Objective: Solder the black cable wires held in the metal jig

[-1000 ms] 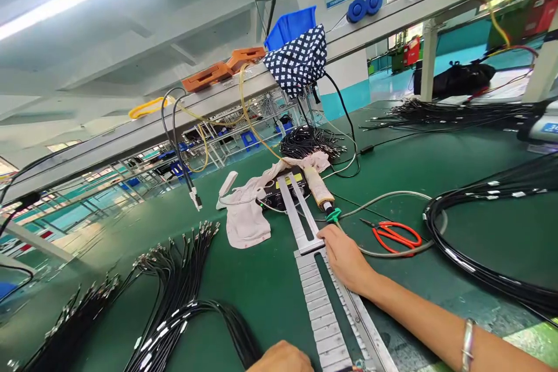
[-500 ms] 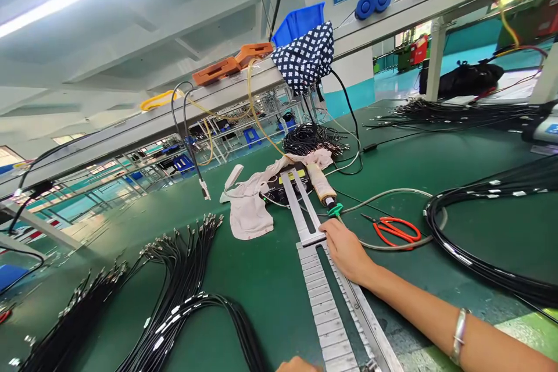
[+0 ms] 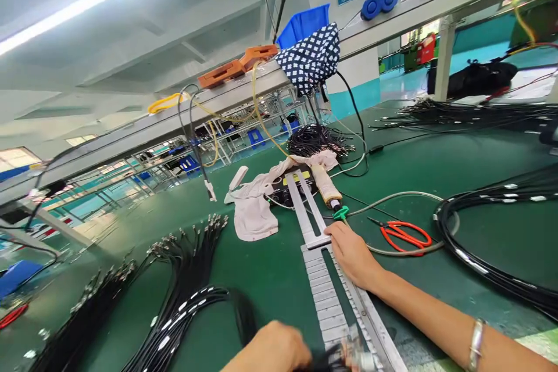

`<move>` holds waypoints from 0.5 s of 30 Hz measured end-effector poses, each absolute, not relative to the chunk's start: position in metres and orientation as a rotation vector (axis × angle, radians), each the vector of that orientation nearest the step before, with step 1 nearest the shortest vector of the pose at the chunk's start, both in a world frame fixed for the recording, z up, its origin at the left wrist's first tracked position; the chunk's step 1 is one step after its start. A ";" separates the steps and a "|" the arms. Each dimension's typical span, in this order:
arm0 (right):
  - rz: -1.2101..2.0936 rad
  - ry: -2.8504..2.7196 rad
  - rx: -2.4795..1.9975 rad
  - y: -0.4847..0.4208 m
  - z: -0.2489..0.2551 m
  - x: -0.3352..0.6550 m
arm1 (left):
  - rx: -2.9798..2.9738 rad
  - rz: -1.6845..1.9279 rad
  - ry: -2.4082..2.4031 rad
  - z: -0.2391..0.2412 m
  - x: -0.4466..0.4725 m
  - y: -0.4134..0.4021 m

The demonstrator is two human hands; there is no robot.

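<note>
Green mat (image 3: 270,267) covers the bench; only 1 view, head camera.

Hidden or unclear: left hand (image 3: 272,351) is cut off by the bottom edge, with only the back of the hand and knuckles showing. It looks curled, fingers turned down and away from the camera; whether it clamps anything I cannot tell. Just right of it sits a blurred dark cable end with a metal connector (image 3: 355,354), smeared by motion, contact with the hand not resolvable. Right forearm runs out of frame at the lower right, a bracelet (image 3: 475,343) on the wrist.

Right hand (image 3: 353,253) lies palm down, fingers extended flat, resting on the far end of the slotted metal rail (image 3: 325,302). Nothing is gripped. The rail runs from the bottom edge up the mat toward a black box (image 3: 290,183) partly under a pale cloth (image 3: 255,212).

Nearby: green-tipped tool (image 3: 333,200) just beyond the right fingertips, red scissors (image 3: 403,235) to their right, apart from the hand. Black cable bundle (image 3: 183,296) lies left of the left hand; a black cable coil (image 3: 488,261) lies well right.
</note>
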State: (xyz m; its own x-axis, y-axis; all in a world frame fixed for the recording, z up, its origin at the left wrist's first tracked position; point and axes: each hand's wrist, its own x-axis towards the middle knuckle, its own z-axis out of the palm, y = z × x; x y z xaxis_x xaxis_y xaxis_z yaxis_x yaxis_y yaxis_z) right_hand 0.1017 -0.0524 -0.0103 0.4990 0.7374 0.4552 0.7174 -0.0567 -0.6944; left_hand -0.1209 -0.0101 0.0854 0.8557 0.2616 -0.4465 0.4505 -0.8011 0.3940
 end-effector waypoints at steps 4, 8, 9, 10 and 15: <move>0.075 -1.232 -1.742 -0.057 -0.012 0.104 | 2.673 -0.349 0.588 0.054 -0.099 -0.003; 0.132 -1.264 -1.729 -0.075 0.008 0.111 | 2.644 -0.310 0.761 0.045 -0.106 0.022; 0.203 -1.272 -1.732 -0.082 0.017 0.109 | 2.646 -0.102 0.740 0.048 -0.118 0.028; 0.260 -1.298 -1.739 -0.090 0.025 0.104 | 2.635 0.069 0.802 0.052 -0.134 0.032; 0.450 -1.886 -1.547 -0.110 0.041 0.045 | 2.560 0.079 0.732 0.058 -0.202 0.025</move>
